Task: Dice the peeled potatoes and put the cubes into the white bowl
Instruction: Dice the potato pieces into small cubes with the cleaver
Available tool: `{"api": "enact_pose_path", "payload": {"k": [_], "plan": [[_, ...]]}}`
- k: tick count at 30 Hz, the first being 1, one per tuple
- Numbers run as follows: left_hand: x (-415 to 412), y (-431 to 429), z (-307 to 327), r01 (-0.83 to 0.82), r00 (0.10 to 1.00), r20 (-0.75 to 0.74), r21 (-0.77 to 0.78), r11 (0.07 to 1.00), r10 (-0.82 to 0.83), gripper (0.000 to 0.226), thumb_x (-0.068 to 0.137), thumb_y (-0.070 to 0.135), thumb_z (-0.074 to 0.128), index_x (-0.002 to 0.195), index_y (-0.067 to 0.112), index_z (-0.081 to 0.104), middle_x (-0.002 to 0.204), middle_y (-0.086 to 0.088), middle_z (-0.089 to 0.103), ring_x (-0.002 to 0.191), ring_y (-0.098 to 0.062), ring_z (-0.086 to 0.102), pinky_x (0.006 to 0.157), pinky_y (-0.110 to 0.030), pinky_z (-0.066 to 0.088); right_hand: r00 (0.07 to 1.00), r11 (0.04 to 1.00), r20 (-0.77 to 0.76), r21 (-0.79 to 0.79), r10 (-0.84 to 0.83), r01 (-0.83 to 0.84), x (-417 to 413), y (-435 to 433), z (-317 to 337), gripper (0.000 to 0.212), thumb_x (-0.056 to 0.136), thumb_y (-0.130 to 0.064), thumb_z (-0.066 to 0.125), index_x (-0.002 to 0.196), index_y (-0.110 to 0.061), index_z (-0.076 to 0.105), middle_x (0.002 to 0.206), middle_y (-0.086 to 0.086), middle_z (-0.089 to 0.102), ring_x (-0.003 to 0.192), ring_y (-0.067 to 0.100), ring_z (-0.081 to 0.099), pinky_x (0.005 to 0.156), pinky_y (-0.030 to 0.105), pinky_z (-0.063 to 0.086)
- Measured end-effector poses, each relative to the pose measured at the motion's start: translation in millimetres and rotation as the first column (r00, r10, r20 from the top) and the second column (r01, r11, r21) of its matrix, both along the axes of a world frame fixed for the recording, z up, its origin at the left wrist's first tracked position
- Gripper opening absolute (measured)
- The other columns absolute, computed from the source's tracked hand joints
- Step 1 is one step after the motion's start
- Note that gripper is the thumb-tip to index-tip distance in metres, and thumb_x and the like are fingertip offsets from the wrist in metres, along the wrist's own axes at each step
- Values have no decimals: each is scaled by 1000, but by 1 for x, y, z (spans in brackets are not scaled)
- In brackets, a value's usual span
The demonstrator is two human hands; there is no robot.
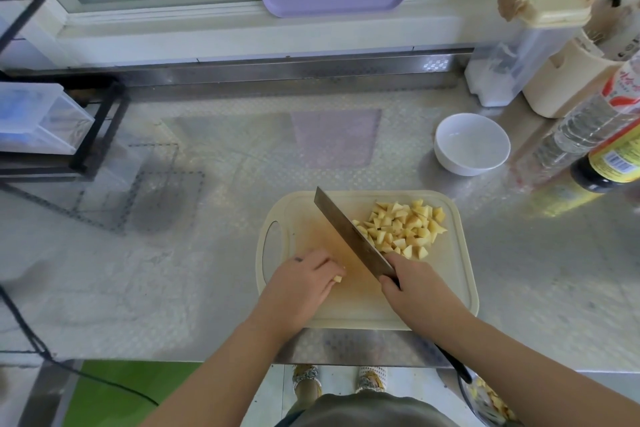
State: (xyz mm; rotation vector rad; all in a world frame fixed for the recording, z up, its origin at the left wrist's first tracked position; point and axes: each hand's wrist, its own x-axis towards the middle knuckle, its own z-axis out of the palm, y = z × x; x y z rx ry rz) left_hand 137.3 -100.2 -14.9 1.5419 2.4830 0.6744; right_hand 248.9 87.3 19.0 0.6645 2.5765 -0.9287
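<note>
Nearest the lens, two bare forearms are seen rising from the bottom edge toward a cream cutting board (346,305), which is set on the steel table (207,253) at lower centre. The right grip (412,284) is clamped round the handle of a cleaver (349,232). Its blade is laid slantwise across the board, with the flat touching the left flank of a heap of potato cubes (403,230) in the board's upper right part. The left grip (301,284) is curled, and a small potato piece (337,278) is pinched under its fingertips against the board, just left of the blade. The white bowl (464,163) is found on the table above and to the right of the board, apart from it; nothing is seen inside it.

Dicing is judged nearly finished, and the transfer has not yet been made. The cubes are expected to be light, firm and slick with starch, so scattering is likely if they are pinched singly. They would better be gathered against the flat of the blade with a cupped palm and carried as one load. The small piece should be held by its sides, fingertips tucked back from the edge. The bowl is probably light and could be slid on the smooth steel if knocked. Bottles (606,163) are stood close to it at the right edge.
</note>
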Motion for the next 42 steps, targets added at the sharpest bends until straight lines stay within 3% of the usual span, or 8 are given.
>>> {"api": "enact_pose_path", "payload": {"k": [4,7,10,17,25,34,38,42], "plan": [[10,-8,-2,-15,998,61,33,999,12,22,89,21,66,111,22,66,116,7,60,93,-8,62,80,-23,55,1000,1000,9,-5,12,-12,2,-1,-1,11,99,-26,45,91,-22,52,76,-2,61,67,15,59,64,34,52],[18,-9,0,-187,964,204,56,981,172,33,89,26,68,121,23,62,119,12,58,102,-1,57,86,-18,51,999,1000,24,-1,30,-30,5,-2,-3,10,100,-28,45,92,-24,52,77,-3,62,68,14,59,66,35,53],[20,-4,3,-353,875,365,28,935,319,38,88,31,69,124,25,61,118,17,56,105,2,56,88,-15,48,999,999,26,6,35,-36,7,-3,-4,11,100,-28,45,93,-24,52,76,-4,61,67,12,59,65,32,52],[22,6,9,-536,703,523,-55,843,481,18,84,22,76,101,20,71,91,10,67,83,1,61,77,-14,51,1000,999,1,-10,31,-31,11,-10,1,13,101,-28,44,92,-23,52,75,-2,60,67,14,59,63,32,49],[32,12,8,-603,647,546,-61,796,532,15,82,21,77,95,20,70,85,11,66,81,2,60,75,-14,51,999,1000,-37,-24,8,-9,13,-23,5,8,100,-26,45,93,-24,48,75,-6,55,68,14,56,61,30,45],[33,13,7,-595,656,545,-53,802,523,12,83,21,76,94,20,71,85,11,67,82,2,62,78,-17,53,999,999,-25,-6,36,-36,11,-24,5,7,101,-27,45,93,-27,45,74,-8,53,67,11,54,58,25,40],[33,13,8,-580,680,519,-51,813,518,10,85,22,74,94,20,71,88,12,67,82,2,62,77,-11,50,998,997,-9,-43,57,-58,5,-21,4,3,100,-24,46,101,-23,49,77,-2,59,69,14,58,65,32,50],[33,13,6,-566,699,508,-36,824,503,11,86,22,74,97,19,71,91,12,68,84,1,63,78,-15,51,994,991,22,-74,111,-109,-9,-21,0,13,101,-22,45,112,-17,48,86,6,61,76,21,60,72,38,51]]}}
